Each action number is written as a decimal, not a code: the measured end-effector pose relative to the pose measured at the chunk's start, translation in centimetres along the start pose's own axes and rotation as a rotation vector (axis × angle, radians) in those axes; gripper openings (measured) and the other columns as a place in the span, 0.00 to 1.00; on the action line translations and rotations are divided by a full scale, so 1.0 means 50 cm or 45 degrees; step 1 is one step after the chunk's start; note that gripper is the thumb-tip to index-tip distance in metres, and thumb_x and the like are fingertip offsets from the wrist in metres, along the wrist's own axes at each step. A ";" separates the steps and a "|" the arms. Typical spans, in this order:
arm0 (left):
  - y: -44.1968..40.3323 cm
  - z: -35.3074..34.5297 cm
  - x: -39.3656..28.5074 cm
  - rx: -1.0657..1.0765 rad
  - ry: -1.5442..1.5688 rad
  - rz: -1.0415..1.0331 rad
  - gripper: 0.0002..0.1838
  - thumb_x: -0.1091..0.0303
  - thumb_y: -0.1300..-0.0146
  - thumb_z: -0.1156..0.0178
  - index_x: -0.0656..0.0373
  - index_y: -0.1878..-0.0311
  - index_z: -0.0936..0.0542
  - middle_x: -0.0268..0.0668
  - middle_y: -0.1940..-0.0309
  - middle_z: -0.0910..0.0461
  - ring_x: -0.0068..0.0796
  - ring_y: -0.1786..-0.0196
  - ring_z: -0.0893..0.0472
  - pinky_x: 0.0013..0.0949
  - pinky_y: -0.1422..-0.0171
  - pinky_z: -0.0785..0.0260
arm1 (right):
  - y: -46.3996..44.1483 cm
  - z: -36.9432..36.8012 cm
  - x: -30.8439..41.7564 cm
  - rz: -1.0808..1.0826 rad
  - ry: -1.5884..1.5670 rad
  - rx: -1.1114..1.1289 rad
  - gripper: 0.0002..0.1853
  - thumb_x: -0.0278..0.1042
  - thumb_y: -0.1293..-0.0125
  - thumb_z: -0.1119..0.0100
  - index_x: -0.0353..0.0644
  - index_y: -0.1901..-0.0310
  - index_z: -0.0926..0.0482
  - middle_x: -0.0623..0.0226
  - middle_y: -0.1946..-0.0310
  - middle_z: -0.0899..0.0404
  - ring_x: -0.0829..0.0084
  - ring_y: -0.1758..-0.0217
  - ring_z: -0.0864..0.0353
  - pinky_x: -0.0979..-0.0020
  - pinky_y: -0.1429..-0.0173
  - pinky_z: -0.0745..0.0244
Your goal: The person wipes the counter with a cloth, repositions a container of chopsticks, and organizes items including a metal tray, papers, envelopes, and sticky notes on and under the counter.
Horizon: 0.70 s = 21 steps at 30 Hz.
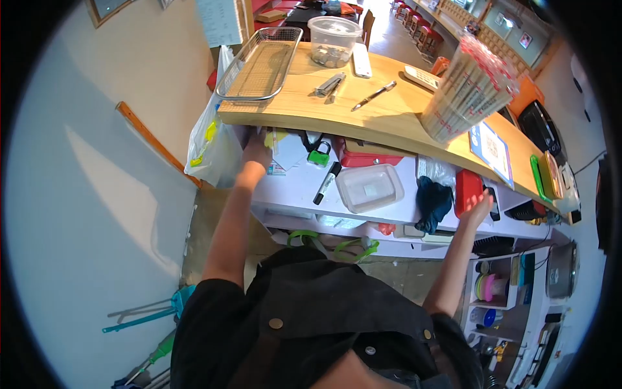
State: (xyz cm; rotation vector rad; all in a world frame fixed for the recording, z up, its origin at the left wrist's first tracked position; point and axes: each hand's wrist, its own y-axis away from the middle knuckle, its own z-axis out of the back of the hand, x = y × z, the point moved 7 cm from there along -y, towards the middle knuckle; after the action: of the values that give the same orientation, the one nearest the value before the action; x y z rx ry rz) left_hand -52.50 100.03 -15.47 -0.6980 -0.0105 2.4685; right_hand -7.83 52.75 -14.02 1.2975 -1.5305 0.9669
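My left hand (pixel 258 155) reaches under the counter's left end, beside white and yellow papers (pixel 286 150) on the shelf. Its fingertips are hidden in the shade of the counter edge, so its grip is not visible. To the right of those papers lie a green padlock (pixel 319 155), a black marker (pixel 327 183) and a clear plastic container (pixel 370 188). My right hand (pixel 477 209) hovers at the shelf's right side with fingers apart, holding nothing. Close to it are a red case (pixel 468 192), a dark phone-like device (pixel 494 202) and a dark cloth (pixel 433 203).
On the wooden countertop (pixel 389 113) stand a wire basket (pixel 260 63), a tub of coins (pixel 334 42), a stapler (pixel 330 84), a pen (pixel 374 96) and a bundle of wrapped chopsticks (pixel 468 91). A plastic bag (pixel 217 152) hangs at the left. Shelves (pixel 518 285) flank the right.
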 end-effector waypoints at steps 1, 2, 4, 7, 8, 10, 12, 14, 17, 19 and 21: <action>0.040 0.009 -0.009 0.023 0.008 -0.028 0.32 0.73 0.43 0.47 0.62 0.32 0.39 0.52 0.35 0.36 0.49 0.32 0.38 0.42 0.29 0.44 | 0.034 0.006 -0.029 0.011 -0.081 0.152 0.22 0.43 0.37 0.42 0.50 0.44 0.35 0.71 0.56 0.28 0.78 0.68 0.30 0.74 0.66 0.32; 0.082 -0.001 -0.007 0.025 0.093 -0.032 0.33 0.76 0.44 0.48 0.62 0.32 0.40 0.51 0.34 0.37 0.49 0.32 0.38 0.43 0.29 0.44 | 0.107 0.008 -0.054 -0.015 -0.114 0.095 0.17 0.39 0.35 0.44 0.50 0.47 0.34 0.73 0.59 0.28 0.82 0.72 0.32 0.78 0.68 0.34; 0.170 -0.028 0.006 0.010 0.340 -0.008 0.33 0.80 0.46 0.49 0.64 0.33 0.40 0.47 0.32 0.39 0.50 0.31 0.39 0.46 0.29 0.45 | 0.242 -0.006 -0.108 -0.142 -0.149 0.217 0.17 0.38 0.36 0.44 0.49 0.47 0.31 0.75 0.64 0.30 0.82 0.73 0.32 0.79 0.68 0.33; 0.288 -0.034 -0.033 -0.122 0.107 -0.444 0.31 0.75 0.47 0.46 0.63 0.36 0.35 0.44 0.32 0.40 0.54 0.34 0.37 0.52 0.32 0.44 | 0.456 -0.085 -0.171 -0.376 0.027 0.623 0.19 0.43 0.36 0.43 0.45 0.46 0.30 0.70 0.64 0.28 0.75 0.66 0.27 0.74 0.64 0.29; 0.309 -0.043 -0.036 -0.073 0.076 -0.458 0.31 0.74 0.47 0.46 0.64 0.36 0.36 0.43 0.32 0.40 0.52 0.32 0.38 0.53 0.30 0.47 | 0.496 -0.114 -0.236 -0.427 0.076 0.838 0.21 0.44 0.35 0.43 0.43 0.45 0.30 0.66 0.58 0.27 0.73 0.62 0.24 0.71 0.58 0.25; 0.341 -0.056 -0.042 0.026 0.022 -0.492 0.30 0.73 0.46 0.48 0.66 0.36 0.36 0.41 0.31 0.40 0.49 0.29 0.42 0.56 0.27 0.52 | 0.641 -0.198 -0.226 -0.762 0.042 1.126 0.24 0.44 0.33 0.44 0.39 0.41 0.32 0.61 0.49 0.27 0.69 0.54 0.22 0.67 0.48 0.25; 0.350 -0.043 -0.043 0.049 -0.025 -0.599 0.28 0.71 0.46 0.46 0.65 0.39 0.32 0.42 0.31 0.41 0.50 0.29 0.42 0.56 0.27 0.54 | 0.697 -0.265 -0.199 -0.834 0.017 1.197 0.29 0.40 0.35 0.40 0.35 0.37 0.37 0.62 0.49 0.30 0.73 0.54 0.23 0.72 0.52 0.24; 0.352 -0.027 -0.048 0.040 0.019 -0.659 0.24 0.69 0.45 0.48 0.66 0.43 0.29 0.41 0.32 0.39 0.48 0.29 0.40 0.57 0.28 0.52 | 0.716 -0.310 -0.182 -0.741 0.163 1.212 0.33 0.41 0.38 0.36 0.32 0.38 0.38 0.60 0.51 0.27 0.73 0.56 0.22 0.75 0.55 0.24; 0.374 -0.031 -0.055 -0.047 0.048 -0.865 0.24 0.71 0.48 0.45 0.65 0.44 0.28 0.40 0.33 0.36 0.48 0.31 0.38 0.56 0.29 0.49 | 0.744 -0.344 -0.201 -0.811 0.311 1.228 0.30 0.36 0.41 0.34 0.29 0.42 0.34 0.60 0.58 0.23 0.74 0.64 0.21 0.78 0.65 0.26; 0.373 -0.036 -0.058 0.091 0.169 -0.875 0.25 0.72 0.49 0.41 0.63 0.44 0.28 0.40 0.34 0.34 0.48 0.31 0.36 0.54 0.29 0.47 | 0.757 -0.349 -0.262 -0.986 0.268 1.320 0.26 0.32 0.43 0.34 0.29 0.46 0.31 0.60 0.62 0.22 0.75 0.68 0.21 0.78 0.71 0.29; 0.373 -0.008 -0.079 0.218 0.207 -0.963 0.20 0.79 0.49 0.42 0.61 0.50 0.23 0.39 0.35 0.33 0.47 0.31 0.35 0.50 0.29 0.45 | 0.759 -0.338 -0.297 -1.052 0.226 1.254 0.18 0.26 0.45 0.37 0.30 0.53 0.28 0.60 0.66 0.21 0.75 0.75 0.23 0.76 0.79 0.33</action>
State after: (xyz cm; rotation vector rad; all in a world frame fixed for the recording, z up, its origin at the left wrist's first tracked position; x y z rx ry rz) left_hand -59.26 82.26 -16.80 -0.6622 -0.0006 1.6671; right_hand -42.08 78.81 -23.67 2.1729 -0.1982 1.2305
